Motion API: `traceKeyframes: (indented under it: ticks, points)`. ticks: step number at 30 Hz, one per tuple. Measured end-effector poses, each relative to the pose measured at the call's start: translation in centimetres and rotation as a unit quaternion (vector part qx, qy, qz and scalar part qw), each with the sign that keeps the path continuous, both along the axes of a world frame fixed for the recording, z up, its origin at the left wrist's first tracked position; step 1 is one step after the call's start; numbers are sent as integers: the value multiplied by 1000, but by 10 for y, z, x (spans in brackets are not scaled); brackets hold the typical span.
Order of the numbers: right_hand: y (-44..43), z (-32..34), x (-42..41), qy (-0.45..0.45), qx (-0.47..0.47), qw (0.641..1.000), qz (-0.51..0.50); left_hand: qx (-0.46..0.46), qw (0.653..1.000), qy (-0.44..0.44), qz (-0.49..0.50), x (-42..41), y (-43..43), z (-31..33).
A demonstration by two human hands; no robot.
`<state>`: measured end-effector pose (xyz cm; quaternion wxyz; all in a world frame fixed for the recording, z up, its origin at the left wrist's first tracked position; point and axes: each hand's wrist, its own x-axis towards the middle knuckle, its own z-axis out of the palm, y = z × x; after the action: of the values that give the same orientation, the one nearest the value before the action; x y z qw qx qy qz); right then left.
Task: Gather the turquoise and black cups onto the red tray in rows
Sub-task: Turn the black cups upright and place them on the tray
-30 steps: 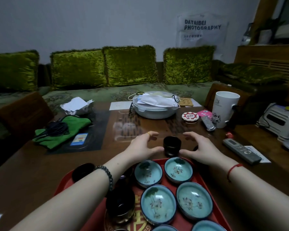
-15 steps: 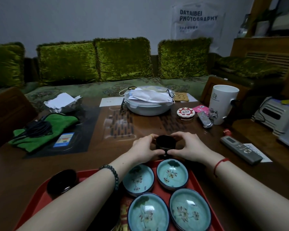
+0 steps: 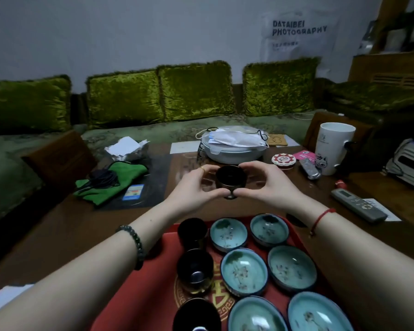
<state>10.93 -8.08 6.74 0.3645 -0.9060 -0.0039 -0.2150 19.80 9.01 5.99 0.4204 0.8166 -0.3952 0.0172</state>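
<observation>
both thumbs and forefingers pinch a small black cup (image 3: pixel 230 180) from either side, left hand (image 3: pixel 193 187) and right hand (image 3: pixel 270 185) lifting it above the table (image 3: pixel 58 235), beyond the red tray's (image 3: pixel 153 295) far edge. turquoise cups (image 3: pixel 243 271) and black cups (image 3: pixel 195 271) fill the tray in rows.

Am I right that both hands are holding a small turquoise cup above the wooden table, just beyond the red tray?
Not quite: the cup is black, not turquoise. The head view shows the left hand and right hand holding a small black cup above the wooden table, just beyond the red tray. The turquoise cups sit on the tray.
</observation>
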Motion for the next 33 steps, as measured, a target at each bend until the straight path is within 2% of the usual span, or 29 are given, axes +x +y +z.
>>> traceKeyframes:
  ticks: [4, 15, 23, 33]
  points:
    - [38, 14, -6, -14, 38, 998, 38, -19, 1000, 11, 20, -16, 42, 14]
    - [128, 10, -11, 15, 39, 994, 99, -4, 996, -8, 89, -47, 143, 11]
    - [161, -19, -10, 60, -36, 991, 111, 6, 994, 24, 108, -59, 181, -29]
    - [167, -48, -14, 125, -107, 980, 109, 34, 990, 69, 116, -64, 187, -71]
